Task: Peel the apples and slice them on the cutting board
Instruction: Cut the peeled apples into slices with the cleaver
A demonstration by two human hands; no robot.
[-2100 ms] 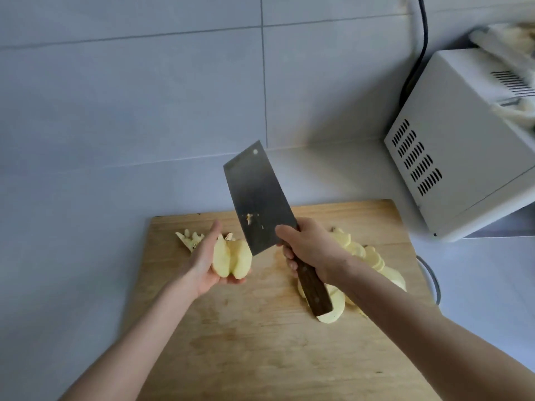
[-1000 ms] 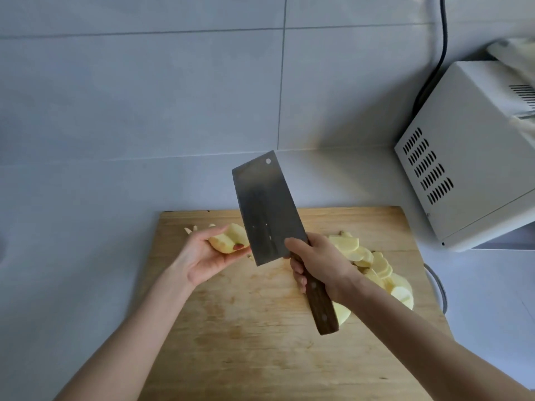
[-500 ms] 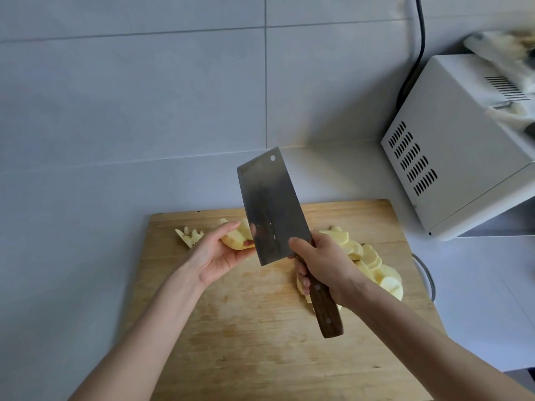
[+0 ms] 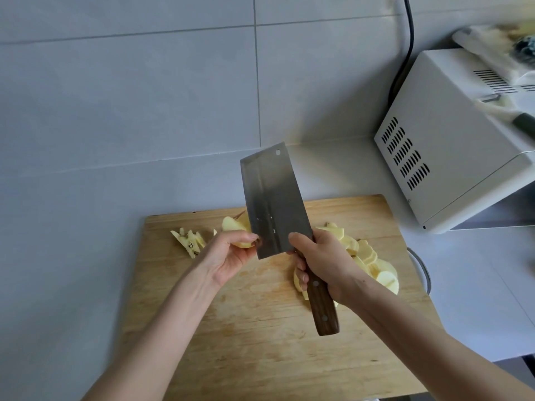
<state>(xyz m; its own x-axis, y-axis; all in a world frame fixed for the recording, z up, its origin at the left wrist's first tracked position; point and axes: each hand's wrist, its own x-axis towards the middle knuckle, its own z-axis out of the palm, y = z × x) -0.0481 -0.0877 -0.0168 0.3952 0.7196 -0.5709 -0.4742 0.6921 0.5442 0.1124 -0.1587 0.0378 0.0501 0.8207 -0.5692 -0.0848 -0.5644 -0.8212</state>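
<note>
My left hand [image 4: 228, 256] holds a peeled apple piece [image 4: 236, 227] above the wooden cutting board [image 4: 260, 342]; the cleaver blade hides part of the piece. My right hand [image 4: 324, 264] grips the wooden handle of a cleaver [image 4: 275, 198], its wide blade raised and pressed against the apple piece. A heap of pale apple slices [image 4: 367, 256] lies on the board's right side, partly behind my right hand. Small core scraps [image 4: 189, 240] lie at the board's far left.
A white microwave [image 4: 451, 140] stands at the right on the grey counter, with a black cable [image 4: 405, 53] running up the tiled wall. Blurred items lie on top of it. A round rim [image 4: 422, 267] peeks out by the board's right edge.
The cleaver blade has closed in on the apple piece in my left hand and now covers part of it. My left hand has turned the piece over.
</note>
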